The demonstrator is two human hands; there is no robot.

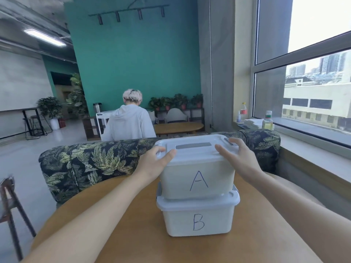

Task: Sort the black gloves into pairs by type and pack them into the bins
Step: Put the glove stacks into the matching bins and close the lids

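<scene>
Bin A [197,179] sits stacked on bin B [197,219], both lidded, at the centre of the table [133,234]. The stack saves table area, but bin B cannot be opened until bin A is taken off. The letters face the person, so each bin can be told apart at a glance.

No black gloves are visible. Whether any lie inside the bins cannot be told, since the walls are opaque.

The left hand [153,164] grasps bin A's lid [193,150] at the 9 o'clock edge, thumb over the top and fingers curled at the corner latch. The right hand [237,158] grasps the 3 o'clock edge likewise, fingers bent round the rim near the far latch. A hold on both sides keeps the bin level. Judgement: the hands are set either to lift bin A clear or to unclip its lid; which one cannot be told.

At 12 o'clock beyond the table stands a leaf-print sofa [95,158]. Behind it a person [129,122] sits facing away. A window sill [313,147] with bottles runs at 2 o'clock.
</scene>
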